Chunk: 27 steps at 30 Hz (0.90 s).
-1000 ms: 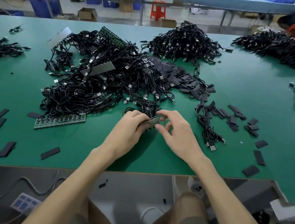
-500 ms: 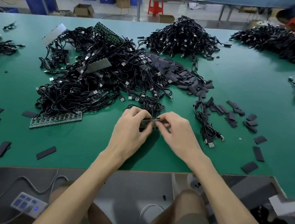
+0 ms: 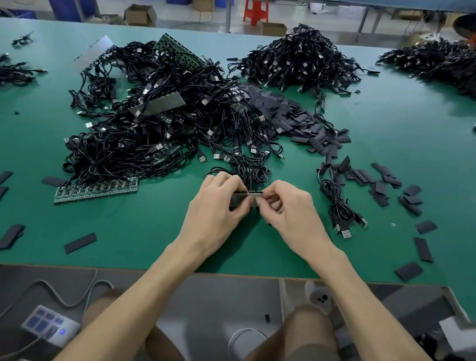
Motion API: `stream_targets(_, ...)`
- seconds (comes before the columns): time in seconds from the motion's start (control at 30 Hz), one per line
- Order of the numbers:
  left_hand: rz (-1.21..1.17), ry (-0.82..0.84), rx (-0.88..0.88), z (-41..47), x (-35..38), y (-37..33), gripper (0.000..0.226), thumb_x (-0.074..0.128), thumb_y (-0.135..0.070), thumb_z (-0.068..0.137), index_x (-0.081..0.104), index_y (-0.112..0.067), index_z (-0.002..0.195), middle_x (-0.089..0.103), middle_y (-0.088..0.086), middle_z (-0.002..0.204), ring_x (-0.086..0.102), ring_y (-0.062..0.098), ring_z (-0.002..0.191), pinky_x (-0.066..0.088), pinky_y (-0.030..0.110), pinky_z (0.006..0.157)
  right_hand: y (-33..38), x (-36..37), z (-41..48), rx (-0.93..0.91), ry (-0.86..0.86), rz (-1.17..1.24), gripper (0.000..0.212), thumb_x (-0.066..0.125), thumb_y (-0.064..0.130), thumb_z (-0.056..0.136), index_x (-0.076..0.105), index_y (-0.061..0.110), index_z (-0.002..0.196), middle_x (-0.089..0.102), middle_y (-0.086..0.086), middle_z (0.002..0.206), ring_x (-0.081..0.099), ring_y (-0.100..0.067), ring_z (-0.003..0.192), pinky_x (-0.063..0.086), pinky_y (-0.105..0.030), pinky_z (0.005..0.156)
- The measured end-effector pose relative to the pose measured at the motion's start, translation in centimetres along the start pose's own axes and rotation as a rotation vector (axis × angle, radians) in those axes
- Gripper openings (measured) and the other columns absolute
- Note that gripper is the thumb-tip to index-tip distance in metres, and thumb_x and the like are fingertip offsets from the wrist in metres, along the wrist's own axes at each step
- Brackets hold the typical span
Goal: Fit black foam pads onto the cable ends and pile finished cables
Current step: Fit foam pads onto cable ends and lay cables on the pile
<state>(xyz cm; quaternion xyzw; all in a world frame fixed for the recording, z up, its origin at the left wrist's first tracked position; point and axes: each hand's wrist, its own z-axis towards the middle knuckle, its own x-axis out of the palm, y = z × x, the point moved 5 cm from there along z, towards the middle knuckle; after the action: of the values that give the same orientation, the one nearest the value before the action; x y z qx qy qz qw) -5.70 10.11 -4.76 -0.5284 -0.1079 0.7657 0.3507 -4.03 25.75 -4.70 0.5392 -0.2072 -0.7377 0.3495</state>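
We record the green table (image 3: 389, 174) first. It carries a large tangled heap of cables (image 3: 158, 123) left of centre, with a tidier cable pile (image 3: 301, 58) behind it near the far edge. A spread of loose pads (image 3: 303, 122) lies between the two and trails toward the right. A small cable bundle (image 3: 339, 206) lies just right of the hands, and a strip of circuit board (image 3: 96, 193) sticks out from under the near edge of the heap. None of these has shifted on the table in the last second (the view itself has tipped slightly).

Both hands meet at the near centre of the table, in front of the heap. The left hand (image 3: 215, 211) has its fingers curled round one end of a foam pad (image 3: 241, 197). The right hand (image 3: 293, 218) pinches the other end between thumb and bent fingers. So both hands are closed on the same piece, which is held just above the table.

A second ago the pad was tilted with its flat face toward us, and the right forefinger lay stretched across it. Now the pad sits nearly level and edge-on. The right fingers have curled in tighter, and the hands have drawn closer together.

The fingers hide the cable end, so we cannot tell whether it is seated in the pad. A loop of cord (image 3: 216, 172) shows just beyond the left knuckles.
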Motion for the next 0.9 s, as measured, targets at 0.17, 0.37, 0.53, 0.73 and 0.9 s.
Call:
stream_targets(0.17,0.014,0.007,-0.007,-0.1,0.0,-0.1,0.019,0.066,-0.037,0.094,0.054,-0.022,0.09,0.055,-0.01,0.097,0.045,0.013,0.098,0.036,0.032,0.066,0.0,0.1,0.0,0.003,0.007,0.012,0.007,0.068,0.012,0.096,0.063,0.009,0.092,0.06,0.005,0.082,0.059,-0.005,0.067,0.043,-0.008,0.065)
stream_targets(0.37,0.021,0.005,-0.007,-0.2,-0.1,-0.2,0.02,0.065,-0.037,0.095,0.054,-0.021,0.09,0.055,-0.008,0.097,0.045,0.015,0.097,0.036,0.033,0.066,-0.2,0.2,0.1,-0.006,0.008,0.019,0.008,0.068,0.013,0.096,0.063,0.009,0.092,0.062,0.0,0.084,0.061,-0.011,0.069,0.044,-0.01,0.065)
stream_targets(0.53,-0.061,-0.058,-0.099,0.1,-0.6,0.5,0.025,0.06,-0.028,0.099,0.045,-0.015,0.082,0.049,-0.004,0.084,0.046,0.02,0.076,0.037,0.036,0.064,-0.3,0.5,-0.1,-0.04,-0.033,-0.004,0.016,0.068,0.014,0.096,0.058,0.013,0.084,0.059,0.005,0.078,0.055,-0.006,0.063,0.047,-0.02,0.064)
stream_targets(0.73,0.093,-0.03,-0.033,-0.3,-1.2,0.9,0.016,0.063,-0.027,0.099,0.056,-0.015,0.092,0.058,-0.004,0.097,0.05,0.021,0.094,0.042,0.039,0.076,-0.9,0.3,0.2,-0.004,-0.075,0.05,0.011,0.065,0.02,0.099,0.06,0.016,0.09,0.063,0.008,0.083,0.065,-0.006,0.069,0.054,-0.028,0.067)
stream_targets(0.9,0.357,-0.056,-0.04,0.0,-3.0,3.5,0.009,0.063,-0.018,0.099,0.066,-0.01,0.101,0.063,0.006,0.11,0.054,0.028,0.104,0.039,0.041,0.087,-0.9,-1.4,0.0,-0.02,-0.33,0.05,0.011,0.052,0.026,0.106,0.054,0.015,0.102,0.056,0.005,0.095,0.058,-0.009,0.081,0.05,-0.03,0.072)
